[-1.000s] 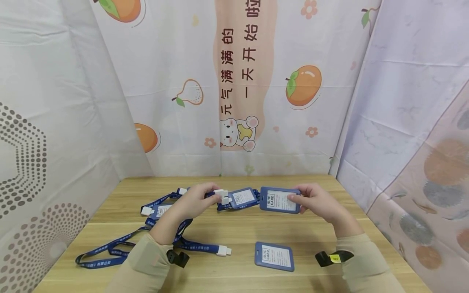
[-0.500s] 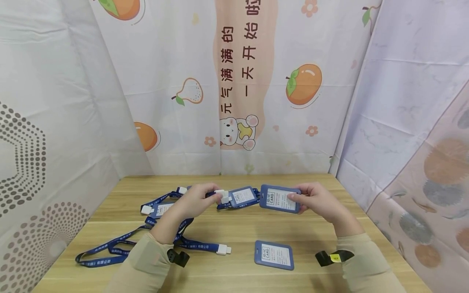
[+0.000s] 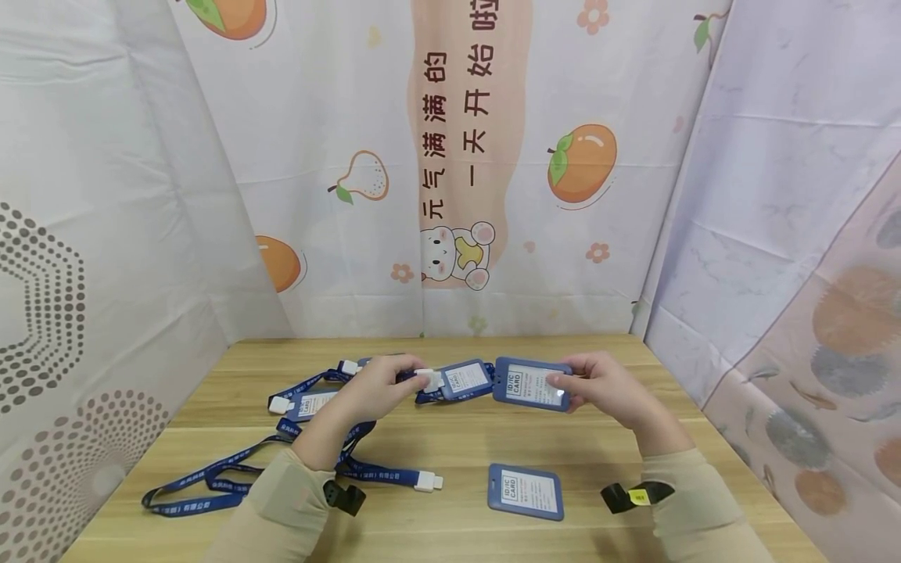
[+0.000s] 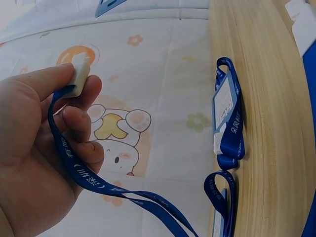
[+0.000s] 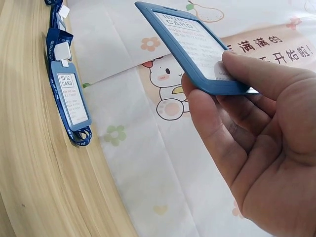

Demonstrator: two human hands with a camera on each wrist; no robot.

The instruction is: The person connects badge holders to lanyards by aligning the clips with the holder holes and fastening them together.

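My left hand (image 3: 380, 385) pinches the white plastic clip (image 4: 80, 79) of a blue lanyard (image 4: 81, 175) between thumb and index finger, and the strap trails down past the palm. In my right hand (image 3: 600, 389) a blue ID card holder (image 3: 533, 383) is gripped at its right end, thumb on the front face. Its slotted end (image 5: 170, 9) points toward the clip, and a gap separates the two. Both are held above the table. A second loose card holder (image 3: 525, 492) lies flat on the table nearer to me.
Behind the hands lies a card holder (image 3: 466, 380) with its lanyard attached. Another such holder (image 3: 310, 404) sits at the left, partly hidden by my left arm. A loose lanyard (image 3: 190, 500) spreads over the left of the wooden table (image 3: 422, 539). A printed curtain (image 3: 338, 258) hangs behind.
My right hand has shifted slightly left with the card holder, bringing it a little closer to the clip. The clip in my left hand has turned slightly. The things on the table stay put.
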